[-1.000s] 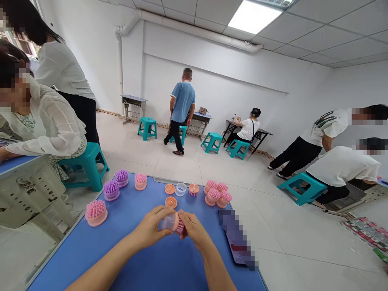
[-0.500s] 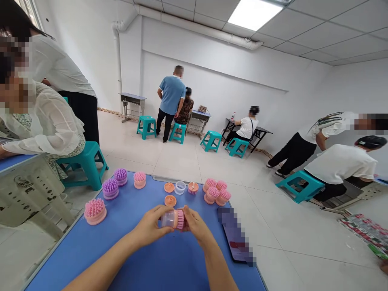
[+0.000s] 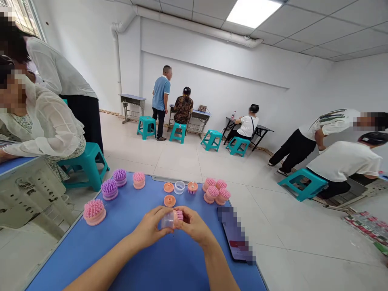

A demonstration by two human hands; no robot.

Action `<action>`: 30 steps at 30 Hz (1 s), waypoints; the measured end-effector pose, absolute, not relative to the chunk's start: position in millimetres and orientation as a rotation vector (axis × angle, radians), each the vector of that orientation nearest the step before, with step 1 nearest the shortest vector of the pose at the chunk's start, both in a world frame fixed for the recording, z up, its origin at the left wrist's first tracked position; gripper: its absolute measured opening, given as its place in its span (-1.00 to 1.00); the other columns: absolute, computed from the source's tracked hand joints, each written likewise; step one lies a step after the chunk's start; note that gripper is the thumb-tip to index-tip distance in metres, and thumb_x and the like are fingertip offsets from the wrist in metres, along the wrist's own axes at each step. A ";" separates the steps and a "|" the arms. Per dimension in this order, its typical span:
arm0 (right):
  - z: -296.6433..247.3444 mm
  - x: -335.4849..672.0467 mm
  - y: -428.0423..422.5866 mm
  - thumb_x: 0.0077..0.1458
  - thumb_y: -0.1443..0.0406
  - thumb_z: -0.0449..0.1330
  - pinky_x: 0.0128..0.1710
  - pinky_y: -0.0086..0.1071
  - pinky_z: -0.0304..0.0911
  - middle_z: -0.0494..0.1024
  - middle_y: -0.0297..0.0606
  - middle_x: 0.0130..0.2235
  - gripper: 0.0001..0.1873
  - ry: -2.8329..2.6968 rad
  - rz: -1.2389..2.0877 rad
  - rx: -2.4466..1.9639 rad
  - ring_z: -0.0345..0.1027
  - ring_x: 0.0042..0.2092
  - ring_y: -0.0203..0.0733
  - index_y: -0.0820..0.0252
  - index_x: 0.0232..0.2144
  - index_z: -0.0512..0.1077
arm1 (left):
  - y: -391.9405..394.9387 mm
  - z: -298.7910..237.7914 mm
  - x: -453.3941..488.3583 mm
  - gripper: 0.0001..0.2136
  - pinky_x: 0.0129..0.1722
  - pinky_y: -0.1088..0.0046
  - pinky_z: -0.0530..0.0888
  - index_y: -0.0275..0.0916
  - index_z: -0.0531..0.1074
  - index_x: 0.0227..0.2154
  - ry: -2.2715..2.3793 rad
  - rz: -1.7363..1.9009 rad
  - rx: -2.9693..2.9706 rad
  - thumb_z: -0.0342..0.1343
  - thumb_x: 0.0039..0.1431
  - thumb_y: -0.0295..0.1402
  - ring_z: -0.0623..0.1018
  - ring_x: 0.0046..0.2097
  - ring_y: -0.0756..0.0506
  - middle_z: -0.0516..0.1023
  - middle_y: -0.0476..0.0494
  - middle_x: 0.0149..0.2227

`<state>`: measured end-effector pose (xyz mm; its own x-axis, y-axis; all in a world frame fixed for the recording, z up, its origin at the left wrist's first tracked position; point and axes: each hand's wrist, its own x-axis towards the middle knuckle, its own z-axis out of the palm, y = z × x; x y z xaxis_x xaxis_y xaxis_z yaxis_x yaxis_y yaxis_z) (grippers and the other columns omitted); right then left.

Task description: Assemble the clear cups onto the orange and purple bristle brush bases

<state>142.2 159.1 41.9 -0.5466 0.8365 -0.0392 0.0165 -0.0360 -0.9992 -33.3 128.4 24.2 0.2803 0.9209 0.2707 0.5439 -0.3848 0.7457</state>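
Observation:
Over the blue table (image 3: 142,262) both my hands hold one small brush (image 3: 173,219) with a clear cup body and pink bristles. My left hand (image 3: 150,226) wraps its fingers round the clear cup end. My right hand (image 3: 195,226) pinches the pink bristle end. Just beyond them lie two orange round caps (image 3: 169,200), a clear ring (image 3: 180,187) and a loose orange bristle head (image 3: 192,187).
Finished brushes stand on the table: a pink one (image 3: 94,211) and two purple ones (image 3: 109,189) at left, a pink one (image 3: 139,180) behind, a cluster (image 3: 216,191) at right. A phone (image 3: 236,238) lies near the right edge. Several people, teal stools (image 3: 87,163) and desks fill the room.
My hands have turned the brush a little and closed tighter on it. The person in the blue shirt walked left across the room to the far desk.

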 end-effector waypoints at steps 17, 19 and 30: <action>46.8 152.4 170.0 -0.28 0.17 0.33 -0.32 -0.34 0.27 0.48 -0.33 -0.36 -0.59 -0.835 1.749 -0.784 0.35 -0.37 -0.28 0.13 -0.31 0.36 | 188.8 11.4 -19.0 -0.66 -0.09 0.22 0.29 -0.27 0.40 -0.26 1.975 0.688 2.024 0.18 -0.16 -0.27 0.39 -0.09 -0.28 0.47 -0.27 -0.17; 46.6 151.5 169.5 -0.26 0.18 0.32 -0.34 -0.36 0.26 0.47 -0.34 -0.36 -0.60 -0.907 1.704 -0.844 0.34 -0.38 -0.30 0.14 -0.31 0.36 | 187.6 12.9 -17.1 -0.72 -0.11 0.23 0.30 -0.28 0.41 -0.29 1.974 0.684 2.037 0.15 -0.12 -0.30 0.40 -0.12 -0.27 0.48 -0.26 -0.22; 49.2 152.7 166.9 -0.23 0.29 0.27 -0.33 -0.39 0.21 0.39 -0.36 -0.36 -0.61 -1.415 1.492 -0.999 0.26 -0.35 -0.28 0.18 -0.25 0.35 | 140.4 34.5 -30.3 -0.59 0.01 0.24 0.30 -0.23 0.26 -0.11 1.672 0.856 2.090 0.08 -0.12 -0.46 0.35 0.04 -0.21 0.40 -0.22 -0.02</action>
